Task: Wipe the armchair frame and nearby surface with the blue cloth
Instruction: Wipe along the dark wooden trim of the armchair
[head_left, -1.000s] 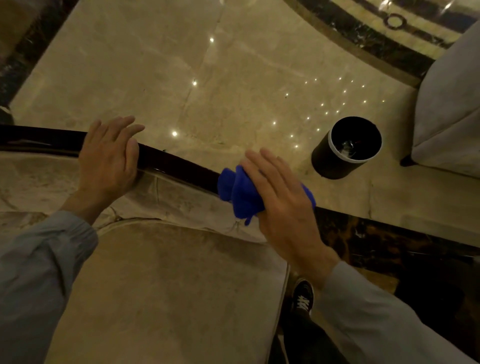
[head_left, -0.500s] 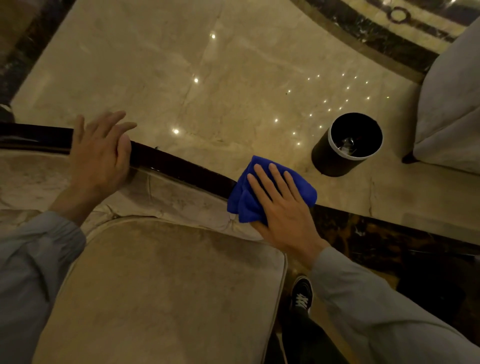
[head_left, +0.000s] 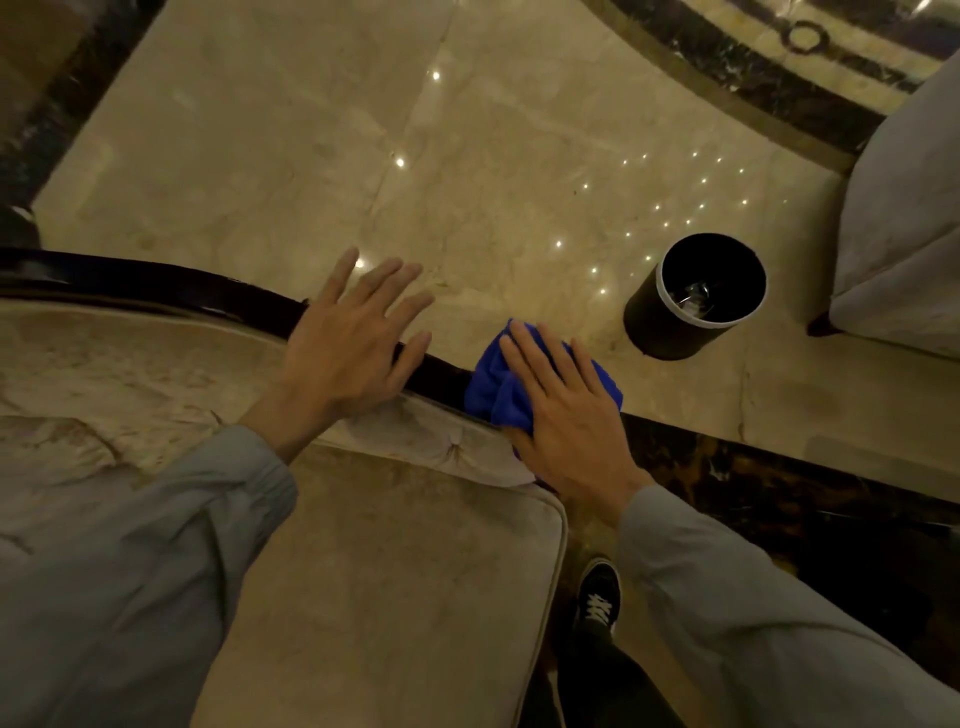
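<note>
The armchair's dark glossy wooden frame (head_left: 171, 291) curves from the left edge toward the middle of the head view. A bunched blue cloth (head_left: 493, 387) lies on the frame's right end. My right hand (head_left: 566, 415) presses flat on the cloth, fingers spread over it. My left hand (head_left: 353, 343) rests on the frame just left of the cloth, fingers apart and holding nothing. The frame's very end is hidden under the cloth. The beige seat cushion (head_left: 374, 597) fills the lower middle.
A black cylindrical bin (head_left: 675, 322) with a white rim stands on the polished marble floor (head_left: 311, 145) to the right. Another pale upholstered seat (head_left: 904, 234) is at the right edge. My dark shoe (head_left: 597, 592) stands beside the cushion.
My left hand has slid right along the frame, close to the cloth. My right hand has flattened the cloth and shifted slightly toward the frame's end.
</note>
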